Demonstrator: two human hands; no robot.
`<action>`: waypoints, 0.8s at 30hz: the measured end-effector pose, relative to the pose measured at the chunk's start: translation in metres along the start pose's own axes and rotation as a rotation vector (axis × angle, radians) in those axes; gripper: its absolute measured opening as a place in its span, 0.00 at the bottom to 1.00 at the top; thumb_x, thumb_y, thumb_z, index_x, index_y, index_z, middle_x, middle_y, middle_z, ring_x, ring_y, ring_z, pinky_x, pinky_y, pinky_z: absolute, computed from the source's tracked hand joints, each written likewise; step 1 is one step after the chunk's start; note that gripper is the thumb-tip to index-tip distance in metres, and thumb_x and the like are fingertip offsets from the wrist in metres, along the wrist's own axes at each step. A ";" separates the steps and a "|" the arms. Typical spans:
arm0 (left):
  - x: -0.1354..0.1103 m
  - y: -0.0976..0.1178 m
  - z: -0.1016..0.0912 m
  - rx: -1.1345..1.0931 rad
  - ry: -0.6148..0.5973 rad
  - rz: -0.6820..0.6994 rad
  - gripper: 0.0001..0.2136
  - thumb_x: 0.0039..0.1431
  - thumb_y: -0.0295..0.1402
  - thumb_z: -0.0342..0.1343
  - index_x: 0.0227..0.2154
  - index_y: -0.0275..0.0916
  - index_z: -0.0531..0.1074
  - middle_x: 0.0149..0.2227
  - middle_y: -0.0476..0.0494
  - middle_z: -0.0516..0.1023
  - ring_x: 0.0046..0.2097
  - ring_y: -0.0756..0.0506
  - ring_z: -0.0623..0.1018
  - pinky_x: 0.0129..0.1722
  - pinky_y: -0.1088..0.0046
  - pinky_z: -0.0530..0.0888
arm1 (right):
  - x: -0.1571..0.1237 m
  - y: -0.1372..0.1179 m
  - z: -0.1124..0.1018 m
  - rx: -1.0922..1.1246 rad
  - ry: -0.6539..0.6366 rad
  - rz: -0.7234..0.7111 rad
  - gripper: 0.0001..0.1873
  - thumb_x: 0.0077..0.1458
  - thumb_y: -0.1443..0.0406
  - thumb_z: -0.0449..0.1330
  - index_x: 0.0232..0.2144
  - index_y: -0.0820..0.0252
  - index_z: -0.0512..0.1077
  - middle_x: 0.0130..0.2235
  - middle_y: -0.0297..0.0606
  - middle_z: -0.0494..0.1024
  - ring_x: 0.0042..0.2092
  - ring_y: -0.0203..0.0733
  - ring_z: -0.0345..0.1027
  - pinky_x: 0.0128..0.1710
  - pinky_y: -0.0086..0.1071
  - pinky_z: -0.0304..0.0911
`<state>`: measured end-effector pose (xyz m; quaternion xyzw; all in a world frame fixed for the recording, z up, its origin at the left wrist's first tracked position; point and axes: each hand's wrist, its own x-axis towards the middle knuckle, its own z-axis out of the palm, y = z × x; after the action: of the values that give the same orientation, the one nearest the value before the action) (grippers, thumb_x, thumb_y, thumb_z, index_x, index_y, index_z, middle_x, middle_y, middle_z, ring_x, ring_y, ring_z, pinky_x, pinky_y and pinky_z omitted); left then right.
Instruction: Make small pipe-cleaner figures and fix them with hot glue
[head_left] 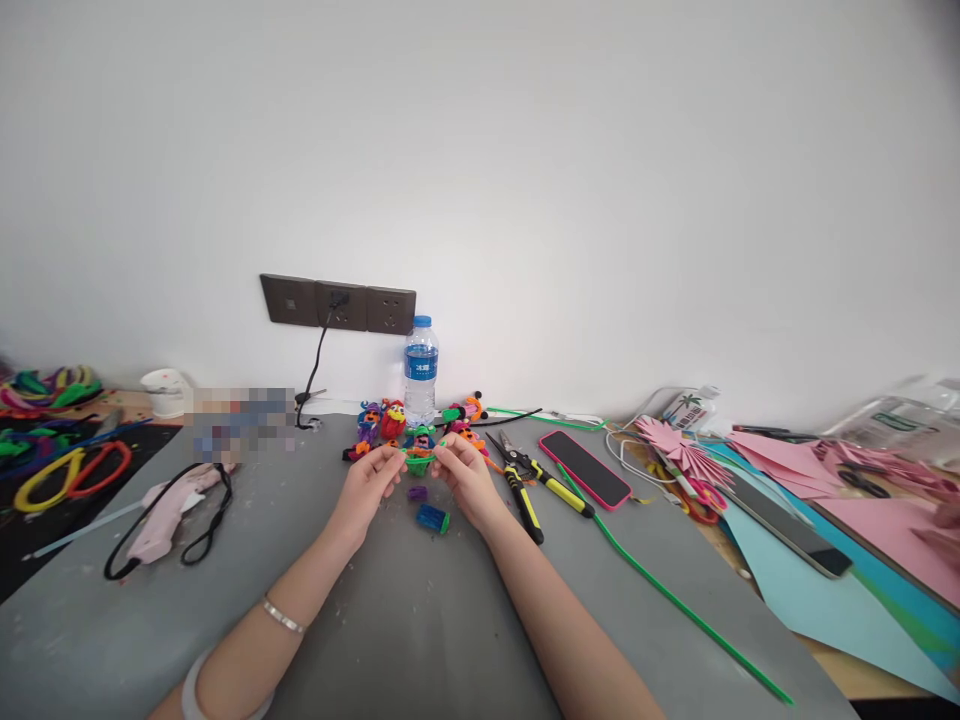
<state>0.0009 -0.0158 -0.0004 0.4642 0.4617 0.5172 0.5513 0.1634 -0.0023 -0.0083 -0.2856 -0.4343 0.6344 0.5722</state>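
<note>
We pinch a short green pipe cleaner (419, 461) between our hands, the left hand (373, 482) gripping one end and the right hand (466, 478) the other, thumbs and forefingers drawn narrow on it. Just beyond our fingertips we have several colourful fuzzy figures (392, 419), with a blue-capped water bottle (421, 366) behind them. Nearer to us, between our wrists, lie a small purple piece (418, 494) and a blue bundle with a green end (432, 518). Right of our right hand rest yellow-and-black-handled pliers (555, 488), a pink-cased smartphone (586, 469) and a long green pipe cleaner (675, 590); well left of our left hand, a pink glue gun (160, 525).
</note>
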 end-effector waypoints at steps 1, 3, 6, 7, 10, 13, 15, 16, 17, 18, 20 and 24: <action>0.000 0.000 0.000 0.000 -0.007 -0.002 0.18 0.48 0.49 0.61 0.26 0.37 0.71 0.25 0.51 0.68 0.25 0.53 0.63 0.23 0.78 0.59 | 0.000 -0.001 0.000 -0.011 -0.007 -0.002 0.13 0.50 0.59 0.66 0.26 0.59 0.67 0.22 0.27 0.68 0.25 0.31 0.62 0.28 0.26 0.57; 0.000 0.001 0.000 0.009 -0.031 0.005 0.17 0.50 0.48 0.60 0.25 0.38 0.69 0.24 0.52 0.66 0.24 0.53 0.62 0.23 0.78 0.58 | -0.001 -0.002 0.001 -0.024 -0.010 -0.004 0.13 0.50 0.59 0.66 0.26 0.59 0.67 0.22 0.27 0.68 0.25 0.31 0.62 0.29 0.26 0.57; -0.002 0.003 0.000 0.049 -0.089 0.039 0.16 0.53 0.45 0.58 0.23 0.39 0.65 0.21 0.54 0.60 0.23 0.53 0.59 0.22 0.78 0.56 | 0.000 -0.003 0.002 -0.007 0.014 -0.019 0.13 0.49 0.58 0.67 0.27 0.58 0.67 0.21 0.26 0.68 0.24 0.31 0.61 0.28 0.26 0.56; -0.003 0.004 0.001 0.076 -0.117 0.056 0.15 0.53 0.44 0.58 0.22 0.39 0.64 0.21 0.55 0.59 0.23 0.53 0.58 0.22 0.77 0.55 | 0.000 -0.002 0.002 0.001 0.027 -0.029 0.13 0.49 0.58 0.67 0.28 0.58 0.67 0.20 0.26 0.68 0.23 0.31 0.61 0.27 0.25 0.56; -0.005 0.005 0.002 0.158 -0.235 0.098 0.14 0.55 0.42 0.57 0.21 0.38 0.63 0.21 0.55 0.57 0.23 0.53 0.56 0.23 0.76 0.54 | 0.000 -0.001 0.002 0.020 0.058 -0.052 0.13 0.49 0.59 0.67 0.29 0.57 0.67 0.19 0.25 0.67 0.22 0.31 0.59 0.26 0.25 0.56; -0.008 0.004 0.002 0.150 -0.399 0.056 0.14 0.56 0.41 0.56 0.22 0.38 0.62 0.22 0.56 0.55 0.23 0.53 0.55 0.23 0.76 0.53 | -0.002 -0.002 0.004 0.027 0.036 -0.050 0.13 0.49 0.59 0.67 0.28 0.57 0.67 0.19 0.25 0.66 0.21 0.30 0.58 0.24 0.25 0.54; -0.010 0.004 0.002 0.103 -0.521 -0.015 0.14 0.56 0.41 0.56 0.23 0.39 0.61 0.21 0.57 0.54 0.22 0.54 0.54 0.23 0.75 0.52 | -0.004 -0.002 0.006 0.021 -0.012 -0.032 0.13 0.49 0.59 0.66 0.28 0.58 0.66 0.19 0.25 0.66 0.21 0.30 0.57 0.23 0.25 0.53; -0.011 0.004 0.002 0.079 -0.574 -0.049 0.15 0.56 0.41 0.56 0.23 0.39 0.60 0.21 0.57 0.53 0.22 0.54 0.53 0.23 0.76 0.51 | -0.005 -0.003 0.007 0.015 -0.036 -0.021 0.13 0.50 0.59 0.66 0.28 0.58 0.66 0.19 0.25 0.66 0.21 0.30 0.56 0.23 0.24 0.52; -0.012 0.004 0.002 0.055 -0.613 -0.074 0.15 0.56 0.41 0.57 0.23 0.39 0.60 0.20 0.57 0.53 0.21 0.55 0.53 0.23 0.76 0.51 | -0.006 -0.003 0.008 0.011 -0.055 -0.008 0.13 0.50 0.59 0.66 0.29 0.58 0.66 0.19 0.25 0.66 0.20 0.30 0.56 0.23 0.24 0.52; -0.013 0.004 0.003 0.034 -0.635 -0.088 0.15 0.56 0.41 0.58 0.23 0.39 0.60 0.20 0.58 0.53 0.21 0.55 0.53 0.22 0.76 0.52 | -0.006 -0.003 0.008 0.009 -0.068 0.001 0.13 0.50 0.59 0.66 0.29 0.58 0.66 0.19 0.25 0.66 0.20 0.30 0.55 0.22 0.25 0.52; -0.015 0.004 0.005 -0.002 -0.617 -0.094 0.15 0.55 0.42 0.58 0.23 0.38 0.61 0.20 0.57 0.54 0.21 0.55 0.54 0.22 0.77 0.53 | -0.005 -0.003 0.007 0.016 -0.055 -0.001 0.13 0.50 0.58 0.66 0.29 0.57 0.66 0.18 0.25 0.65 0.20 0.30 0.55 0.22 0.25 0.52; -0.014 0.007 0.008 -0.080 -0.410 -0.082 0.15 0.55 0.44 0.59 0.25 0.38 0.65 0.24 0.53 0.62 0.23 0.54 0.60 0.21 0.78 0.58 | 0.000 -0.004 0.001 0.067 0.054 -0.075 0.14 0.49 0.58 0.66 0.29 0.56 0.65 0.20 0.26 0.67 0.23 0.32 0.59 0.26 0.26 0.56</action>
<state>0.0073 -0.0297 0.0082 0.5182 0.3373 0.4069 0.6724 0.1643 -0.0031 -0.0043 -0.2667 -0.4076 0.6187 0.6164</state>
